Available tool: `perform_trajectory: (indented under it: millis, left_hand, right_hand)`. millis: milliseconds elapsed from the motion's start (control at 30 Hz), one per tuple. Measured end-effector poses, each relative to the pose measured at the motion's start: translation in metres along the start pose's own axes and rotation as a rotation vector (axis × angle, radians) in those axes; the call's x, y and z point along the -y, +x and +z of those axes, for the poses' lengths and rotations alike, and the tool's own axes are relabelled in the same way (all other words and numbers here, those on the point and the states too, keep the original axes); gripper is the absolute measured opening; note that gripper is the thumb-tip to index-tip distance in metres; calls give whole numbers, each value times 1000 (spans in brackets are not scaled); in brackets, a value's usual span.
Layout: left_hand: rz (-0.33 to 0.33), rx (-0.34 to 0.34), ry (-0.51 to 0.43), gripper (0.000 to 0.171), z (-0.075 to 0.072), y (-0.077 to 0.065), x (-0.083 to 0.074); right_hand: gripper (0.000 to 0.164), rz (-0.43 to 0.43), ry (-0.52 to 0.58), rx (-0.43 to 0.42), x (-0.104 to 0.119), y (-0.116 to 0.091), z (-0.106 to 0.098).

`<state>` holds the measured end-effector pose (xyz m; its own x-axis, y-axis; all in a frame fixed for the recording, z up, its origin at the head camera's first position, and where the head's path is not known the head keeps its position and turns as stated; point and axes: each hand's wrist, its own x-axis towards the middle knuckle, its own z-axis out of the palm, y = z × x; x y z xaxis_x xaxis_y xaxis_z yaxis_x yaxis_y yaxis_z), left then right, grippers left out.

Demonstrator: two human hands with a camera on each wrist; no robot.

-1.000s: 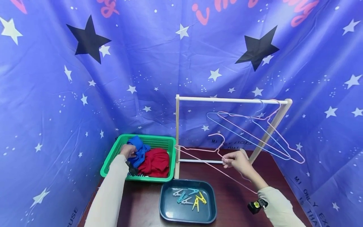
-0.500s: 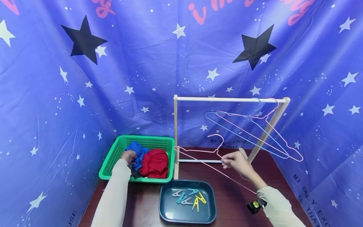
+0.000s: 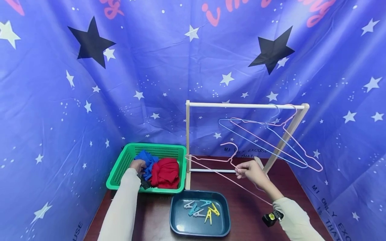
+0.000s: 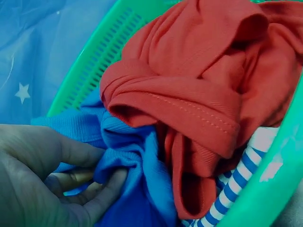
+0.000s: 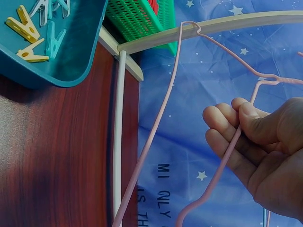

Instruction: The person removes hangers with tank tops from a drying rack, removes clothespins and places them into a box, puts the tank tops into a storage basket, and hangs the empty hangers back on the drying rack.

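Note:
My left hand [image 3: 138, 165] reaches into the green basket [image 3: 120, 167] and pinches a fold of blue cloth [image 4: 137, 175] between thumb and fingers. A crumpled red garment [image 3: 165, 173] lies beside it, with blue-and-white striped cloth [image 4: 232, 191] under the red one by the basket wall. In front of the rack, my right hand [image 3: 250, 170] holds a pink hanger [image 5: 154, 127] by one shoulder, thumb against fingers. Its hook points up and to the left in the head view.
A wooden rack [image 3: 241, 106] carries a blue hanger [image 3: 250, 138] and another pink hanger [image 3: 313, 163] near its right end. At the front, a dark blue tray [image 3: 178, 227] holds several clothespins [image 3: 208, 216]. A star-patterned curtain [image 3: 169, 77] surrounds the table.
My left hand has shifted slightly right and toward me within the basket, pressing lower on the blue cloth. The right hand and its hanger stay nearly still.

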<state>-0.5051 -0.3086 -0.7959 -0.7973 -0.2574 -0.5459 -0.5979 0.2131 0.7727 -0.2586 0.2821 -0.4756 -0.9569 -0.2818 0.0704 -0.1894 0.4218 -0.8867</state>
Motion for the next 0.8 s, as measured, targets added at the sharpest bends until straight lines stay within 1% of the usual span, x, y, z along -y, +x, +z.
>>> perform_trajectory:
  millis: [33,67,100,133,167,200,233,267,300,333,367,400,433,467,500,567,633,733,800]
  left_hand:
    - [11,5,-18,23,-1,-46,-19]
    - [18,-2,-27,22,-3,-78,-33]
    - [37,20,-52,24,-6,-109,-47]
    - [50,17,-49,22,-7,-148,-65]
    - [55,20,-38,20,-8,-187,-83]
    - [61,15,-7,20,-9,-224,-100]
    - [72,-7,31,19,-8,-259,-117]
    - [68,-42,94,18,-5,-272,-126]
    - [80,-70,137,22,-3,-297,-138]
    - [73,-124,202,26,3,-320,-150]
    - [76,-146,240,33,7,-333,-158]
    - [90,-181,272,43,12,-342,-164]
    - [102,-209,281,54,18,-350,-169]
    - [118,-228,293,65,23,-354,-173]
    - [142,-242,284,69,29,-356,-175]
    - [199,-249,289,72,41,-359,-178]
    - [271,-243,293,67,55,-362,-177]
    - [347,-183,300,59,75,-367,-173]
    - [364,-121,291,53,88,-369,-167]
  right_hand:
    - [14,0,3,-1,1,0,0]
    - [14,0,4,-2,1,0,-1]
    - [14,-2,5,-1,2,0,-1]
    - [15,-4,4,-2,3,0,-2]
    - [14,-9,-5,-7,3,1,-2]
    - [14,-15,-20,-16,4,1,-3]
    - [13,-22,-38,-23,5,1,-4]
    - [13,-28,-55,-28,7,1,-6]
    - [12,-34,-76,-35,9,2,-8]
    - [12,-37,-101,-50,11,2,-10]
    - [11,-37,-119,-64,13,2,-13]
    - [12,-37,-128,-74,17,2,-15]
    - [12,-40,-137,-82,21,2,-18]
    - [13,-44,-146,-95,25,2,-22]
    - [13,-55,-164,-114,29,2,-25]
    - [13,-87,-198,-151,38,3,-32]
    - [13,-125,-226,-189,46,3,-40]
    - [13,-167,-259,-267,57,3,-53]
    - [14,-179,-263,-313,65,2,-63]
